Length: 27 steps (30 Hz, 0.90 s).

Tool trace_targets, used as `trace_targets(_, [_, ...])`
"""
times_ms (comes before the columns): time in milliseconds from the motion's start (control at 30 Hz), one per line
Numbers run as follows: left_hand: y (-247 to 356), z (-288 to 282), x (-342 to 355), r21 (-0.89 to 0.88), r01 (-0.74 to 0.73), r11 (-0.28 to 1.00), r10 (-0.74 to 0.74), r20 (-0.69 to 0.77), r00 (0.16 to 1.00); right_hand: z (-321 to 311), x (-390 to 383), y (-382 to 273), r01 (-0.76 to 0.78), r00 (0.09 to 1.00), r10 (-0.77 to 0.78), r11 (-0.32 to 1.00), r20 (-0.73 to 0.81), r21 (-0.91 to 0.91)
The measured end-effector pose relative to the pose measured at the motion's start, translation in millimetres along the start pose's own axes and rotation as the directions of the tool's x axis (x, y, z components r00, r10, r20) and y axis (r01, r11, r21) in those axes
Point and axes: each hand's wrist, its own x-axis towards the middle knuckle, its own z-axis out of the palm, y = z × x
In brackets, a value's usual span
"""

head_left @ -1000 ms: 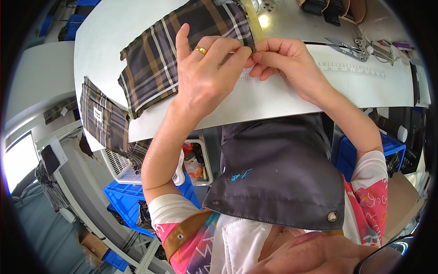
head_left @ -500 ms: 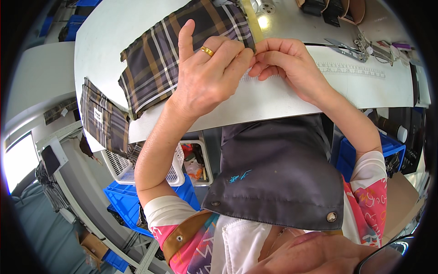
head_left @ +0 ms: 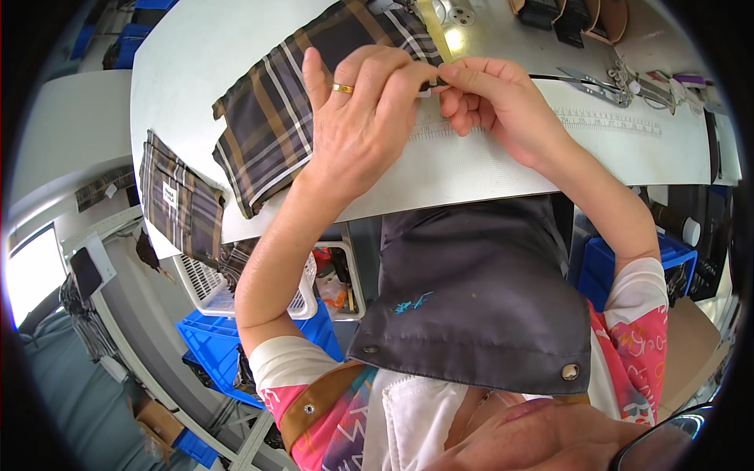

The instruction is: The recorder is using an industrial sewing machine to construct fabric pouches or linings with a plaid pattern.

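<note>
One plaid cloth panel, dark brown to near-black, crossed by broad tan bands and thin white stripes, with a small stepped notch in the nine o'clock edge, rather uneven borders and a pale line along the lower side. Lying mostly flat on the white worktop, spread from about eight to eleven o'clock of the meeting fingertips, with the three o'clock edge caught between both hands. Fingers of the left hand bent over that edge and closed on it, little finger stuck out toward twelve, gold ring on the neighbouring one. Fingers of the right hand at three o'clock: thumb and forefinger pinched on the same edge, close against the left fingertips, the others loosely curled below. Toward twelve, a yellow strip beside the panel's border; toward three, a clear ruler and scissors; toward eight, a second plaid piece with a white label. Hidden: left thumb, beneath its own hand; part of the panel, under that hand; part of the ruler, behind the right hand. Cut off: the panel's far corner, at the twelve o'clock rim. Hard to make out: the tiny dark bit of cloth between the fingertips; cannot tell how many layers.
</note>
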Motion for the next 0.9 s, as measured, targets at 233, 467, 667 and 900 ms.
trace_targets(233, [-3, 7, 7, 0.179, -0.042, 0.983, 0.058, -0.082, 0.995, -5, 1, -3, 0.000, 0.998, -0.003, 0.999, 0.066, 0.051])
trace_targets(467, [-17, -6, 13, 0.087, -0.238, 0.967, 0.245, -0.077, 0.967, -3, 1, -9, -0.028, 0.999, 0.033, 0.990, 0.027, -0.139])
trace_targets(667, [-13, -3, 0, -0.075, -0.177, 0.981, 0.185, 0.109, 0.977, -5, 2, -14, -0.137, 0.983, 0.177, 0.874, 0.043, -0.467])
trace_targets(900, [-7, 8, -9, -0.254, 0.036, 0.967, 0.013, 0.189, 0.982, -42, 6, -10, 0.428, 0.808, -0.456, 0.019, 0.373, -0.904])
